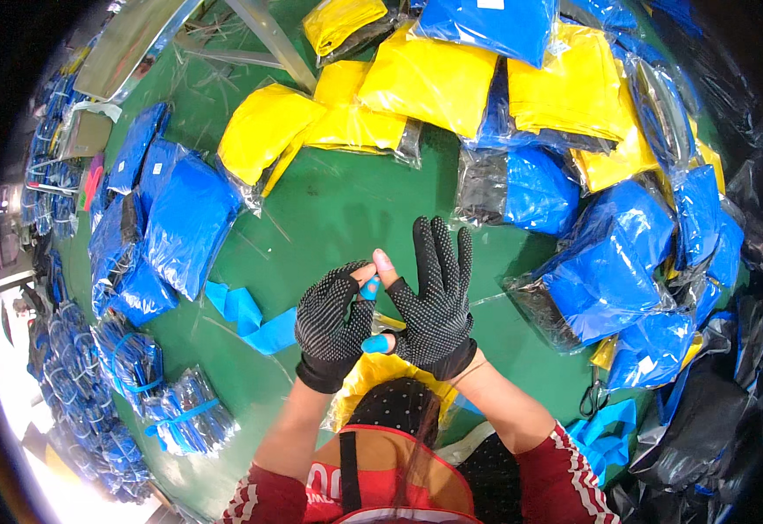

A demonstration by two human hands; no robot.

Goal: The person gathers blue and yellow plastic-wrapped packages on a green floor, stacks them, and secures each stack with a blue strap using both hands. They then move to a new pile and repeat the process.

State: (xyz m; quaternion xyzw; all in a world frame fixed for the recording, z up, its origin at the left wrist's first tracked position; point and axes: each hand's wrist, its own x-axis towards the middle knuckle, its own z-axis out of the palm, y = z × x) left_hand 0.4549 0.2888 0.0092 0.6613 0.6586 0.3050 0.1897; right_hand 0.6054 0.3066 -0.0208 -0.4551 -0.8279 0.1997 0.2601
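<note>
Both hands wear black gloves with white dots, some fingertips bare. My left hand [338, 319] is closed, its fingers curled. Its thumb and fingertip press together beside the bare tip of my right hand's index finger; anything pinched between them is too small to make out. My right hand [438, 306] is open, three gloved fingers stretched away from me. Blue tape wraps the right thumb [377, 343] and a finger of the left hand. Left of the hands, a light blue strap [250, 321] lies loosely curled on the green table [311, 210].
Bagged yellow fabric packs [429, 79] lie along the far side. Bagged blue packs stand left [189, 218] and right [604, 284]. Tied bundles [191, 412] sit near left. Scissors [593, 397] and a light blue strip [607, 437] lie near right; black plastic [700, 437] is beyond.
</note>
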